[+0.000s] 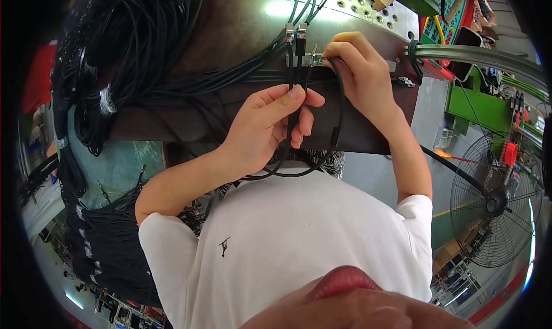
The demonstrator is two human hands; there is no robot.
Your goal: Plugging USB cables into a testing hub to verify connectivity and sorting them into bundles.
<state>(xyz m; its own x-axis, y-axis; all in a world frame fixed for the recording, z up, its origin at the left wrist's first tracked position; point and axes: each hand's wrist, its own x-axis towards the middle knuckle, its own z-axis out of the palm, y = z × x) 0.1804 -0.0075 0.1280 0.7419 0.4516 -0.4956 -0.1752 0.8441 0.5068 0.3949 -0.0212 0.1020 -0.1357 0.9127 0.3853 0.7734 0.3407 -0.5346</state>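
Note:
My left hand (270,119) is closed round black cables (293,73), with the thumb pressed over them. Two metal-tipped connectors (290,32) stick up beyond that hand, side by side, pointing away from me. My right hand (362,73) pinches the end of a black cable (341,108) next to a small metal fixture (314,59) on the dark bench. Its fingertips partly cover that end, so I cannot make out its tip. From there the cable hangs in a loop (310,169) in front of my shirt and runs back toward my left hand.
A large heap of coiled black cables (135,39) fills the bench's left end. More cables (241,70) stretch across the dark benchtop (236,18). At the back lies a perforated metal strip (345,7). A metal rail (477,54) and a caged fan (494,202) stand on the right.

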